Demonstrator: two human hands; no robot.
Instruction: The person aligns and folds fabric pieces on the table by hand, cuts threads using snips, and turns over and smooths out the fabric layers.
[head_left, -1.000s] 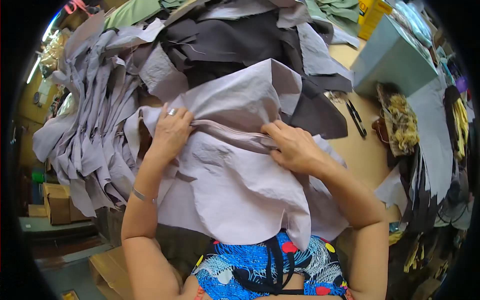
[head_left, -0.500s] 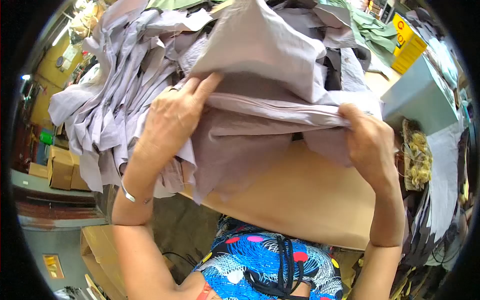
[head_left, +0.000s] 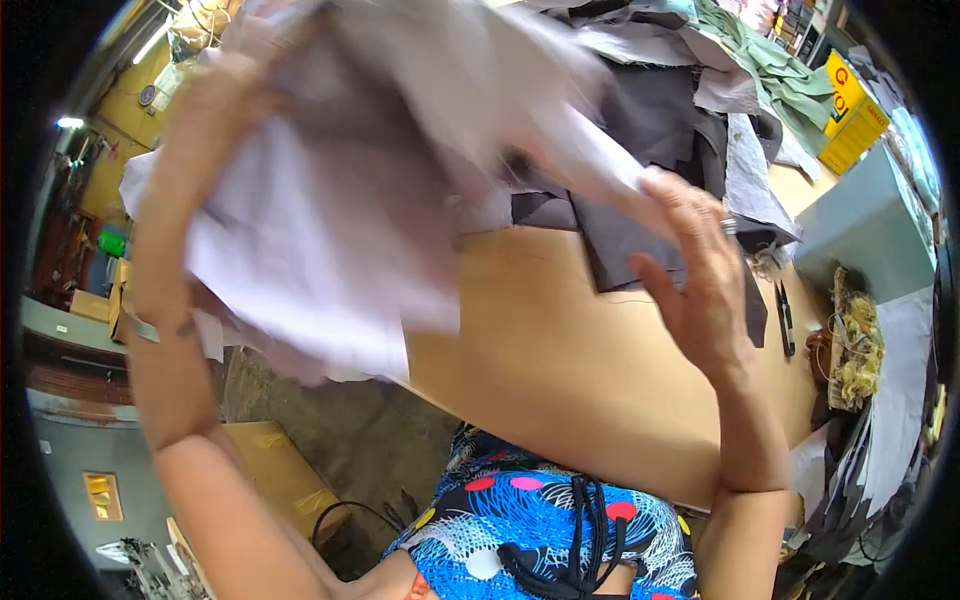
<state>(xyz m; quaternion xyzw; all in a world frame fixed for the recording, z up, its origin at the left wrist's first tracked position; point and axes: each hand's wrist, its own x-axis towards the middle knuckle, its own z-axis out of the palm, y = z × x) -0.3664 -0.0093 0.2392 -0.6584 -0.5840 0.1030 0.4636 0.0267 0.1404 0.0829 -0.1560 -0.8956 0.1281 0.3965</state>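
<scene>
Cloth [head_left: 330, 230] now higher, farther left (motion-blurred)

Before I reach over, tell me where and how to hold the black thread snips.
Hold the black thread snips by the nearer end, the grip coming from above on the near side. They lie flat on the tabletop, bare on that side, and their forked end seems to point away, so that approach looks safest.

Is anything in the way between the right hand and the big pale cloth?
Nothing that I can see. The pale cloth is blurred, but its edge seems to reach right up to the right hand's fingers. I can't tell whether they touch.
</scene>
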